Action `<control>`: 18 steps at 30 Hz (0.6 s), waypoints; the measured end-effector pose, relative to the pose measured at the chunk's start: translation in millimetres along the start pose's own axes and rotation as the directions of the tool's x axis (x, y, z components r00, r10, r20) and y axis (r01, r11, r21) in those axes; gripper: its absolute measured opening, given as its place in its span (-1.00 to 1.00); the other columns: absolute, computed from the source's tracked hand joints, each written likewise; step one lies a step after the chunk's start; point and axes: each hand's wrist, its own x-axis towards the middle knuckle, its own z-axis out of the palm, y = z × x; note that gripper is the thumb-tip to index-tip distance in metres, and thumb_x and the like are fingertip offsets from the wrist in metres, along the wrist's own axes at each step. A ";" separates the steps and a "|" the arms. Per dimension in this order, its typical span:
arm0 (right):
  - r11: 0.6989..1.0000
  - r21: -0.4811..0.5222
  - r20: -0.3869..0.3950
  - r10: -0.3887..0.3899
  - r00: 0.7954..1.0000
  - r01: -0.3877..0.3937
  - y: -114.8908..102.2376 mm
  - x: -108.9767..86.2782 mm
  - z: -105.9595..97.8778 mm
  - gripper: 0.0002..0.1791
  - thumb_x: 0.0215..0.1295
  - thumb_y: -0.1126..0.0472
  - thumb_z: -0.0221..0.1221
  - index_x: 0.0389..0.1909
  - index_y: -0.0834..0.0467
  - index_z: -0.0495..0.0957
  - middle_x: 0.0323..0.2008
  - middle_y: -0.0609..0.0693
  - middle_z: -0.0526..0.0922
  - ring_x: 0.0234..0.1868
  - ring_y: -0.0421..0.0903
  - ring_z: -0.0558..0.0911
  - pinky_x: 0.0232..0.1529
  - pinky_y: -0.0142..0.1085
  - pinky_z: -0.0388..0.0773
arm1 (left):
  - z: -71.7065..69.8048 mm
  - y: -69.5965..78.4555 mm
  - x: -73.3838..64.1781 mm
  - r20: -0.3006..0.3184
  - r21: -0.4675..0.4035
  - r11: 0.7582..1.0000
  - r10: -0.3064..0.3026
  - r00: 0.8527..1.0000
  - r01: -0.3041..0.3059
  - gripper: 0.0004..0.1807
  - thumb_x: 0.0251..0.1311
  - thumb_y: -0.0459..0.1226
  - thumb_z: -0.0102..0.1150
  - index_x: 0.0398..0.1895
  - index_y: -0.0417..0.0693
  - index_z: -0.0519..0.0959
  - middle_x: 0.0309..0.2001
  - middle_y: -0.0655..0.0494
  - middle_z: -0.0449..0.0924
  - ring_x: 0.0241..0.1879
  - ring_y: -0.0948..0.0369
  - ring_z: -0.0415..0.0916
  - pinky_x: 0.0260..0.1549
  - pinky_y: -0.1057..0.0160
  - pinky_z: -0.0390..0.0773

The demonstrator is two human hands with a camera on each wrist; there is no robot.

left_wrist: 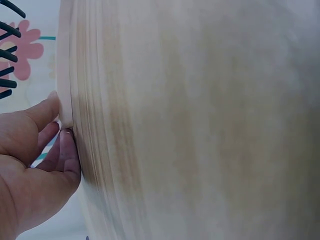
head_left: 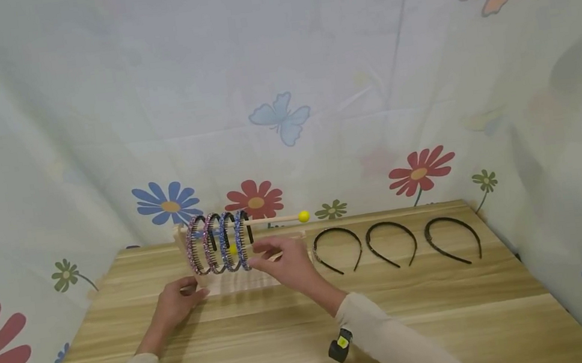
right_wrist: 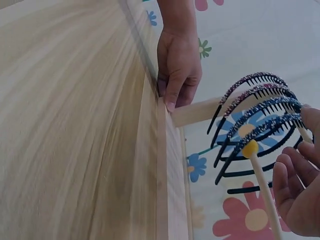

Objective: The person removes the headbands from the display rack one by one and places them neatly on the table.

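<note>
A pale wooden rack (head_left: 277, 219) with yellow ball ends stands toward the back left of the table. Two pink-purple glittery headbands (head_left: 192, 251) and two blue ones (head_left: 241, 248), toothed inside, hang side by side on its upper rod. My left hand (head_left: 175, 303) pinches the rack's base (left_wrist: 65, 95) at the left end between thumb and fingers. Beside the rightmost blue headband is my right hand (head_left: 291, 263), its thumb touching the band's edge. In the right wrist view, its other fingers (right_wrist: 287, 175) are loosely bent, apart from the band.
Three black headbands (head_left: 335, 229) lie in a row on the wood-grain table (head_left: 267, 342), right of the rack. A pale cloth backdrop (head_left: 193, 96) with flowers and butterflies rises behind the table and at its sides.
</note>
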 end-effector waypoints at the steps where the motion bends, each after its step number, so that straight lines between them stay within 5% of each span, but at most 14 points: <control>1: 1.000 0.005 0.000 0.008 1.000 -0.008 -0.3 0.4 2.9 -0.56 0.27 -0.10 0.40 0.08 0.04 0.71 -0.03 -0.14 0.77 -0.15 -0.26 0.71 -0.20 -0.36 0.67 | -0.4 0.0 0.1 0.002 0.003 1.000 0.003 1.000 -0.003 -0.43 0.37 -0.19 0.31 0.28 -0.42 0.49 0.18 -0.38 0.59 0.08 -0.19 0.64 -0.03 -0.08 0.66; 18: 0.999 -0.003 0.025 0.033 0.999 -0.033 -6.8 6.5 21.3 -0.59 0.29 -0.06 0.39 0.06 0.07 0.70 -0.07 -0.10 0.76 -0.16 -0.23 0.70 -0.23 -0.41 0.66 | -1.3 -0.8 0.3 -0.003 -0.004 1.000 0.013 1.000 -0.013 -0.42 0.36 -0.18 0.31 0.27 -0.43 0.50 0.19 -0.37 0.58 0.09 -0.20 0.63 -0.02 -0.08 0.66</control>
